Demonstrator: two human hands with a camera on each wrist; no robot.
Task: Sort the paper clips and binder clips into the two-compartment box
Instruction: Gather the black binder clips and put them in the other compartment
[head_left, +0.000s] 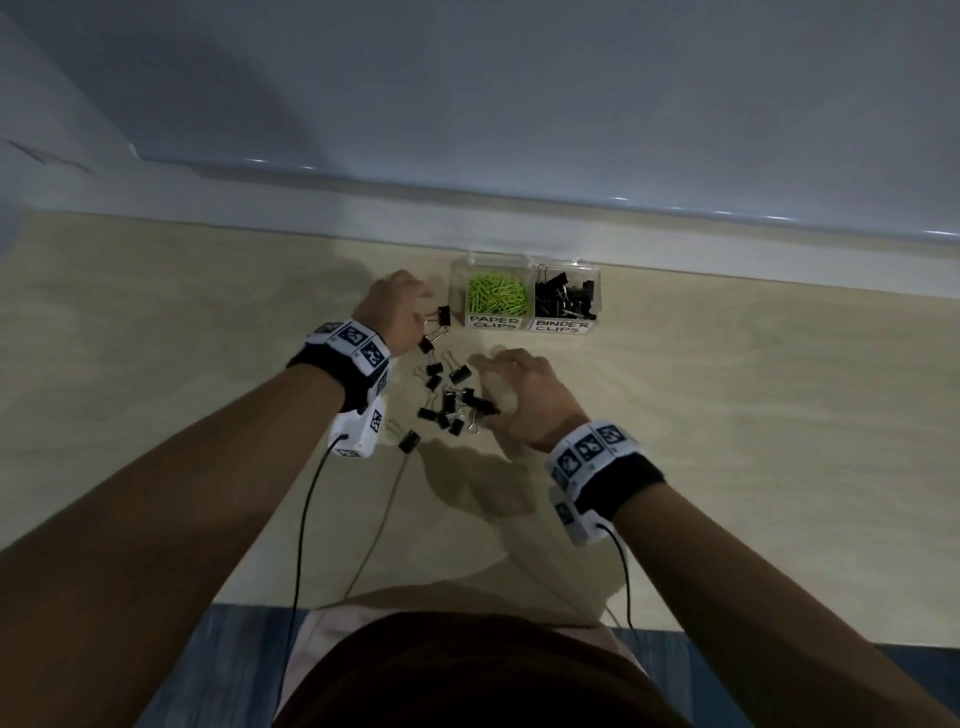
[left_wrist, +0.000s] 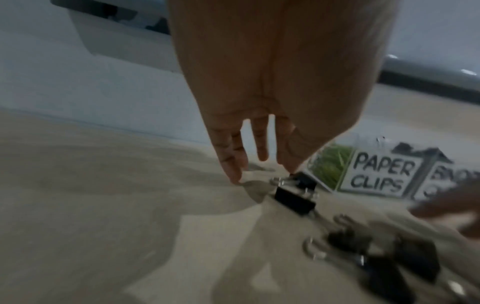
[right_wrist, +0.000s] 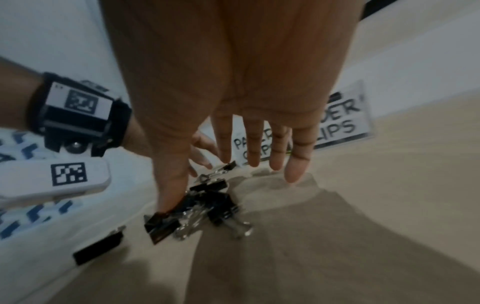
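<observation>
A clear two-compartment box (head_left: 525, 326) stands at the back of the table. Its left side, labelled PAPER CLIPS, holds green paper clips (head_left: 496, 297); its right side, labelled BINDER CLIPS, holds black binder clips (head_left: 565, 300). Several black binder clips lie in a loose pile (head_left: 448, 396) in front of it. My left hand (head_left: 423, 312) reaches down just left of the box, fingers straight, one tip touching a binder clip (left_wrist: 304, 181). My right hand (head_left: 488, 384) hovers at the pile's right side with fingers spread, and its thumb (right_wrist: 168, 197) touches the pile (right_wrist: 207, 207).
One binder clip (head_left: 409, 441) lies apart at the pile's near left, under my left wrist. A white ledge (head_left: 519, 228) and wall run close behind the box. Black cables (head_left: 304, 519) trail from both wrist cameras toward the table's front edge (head_left: 727, 631).
</observation>
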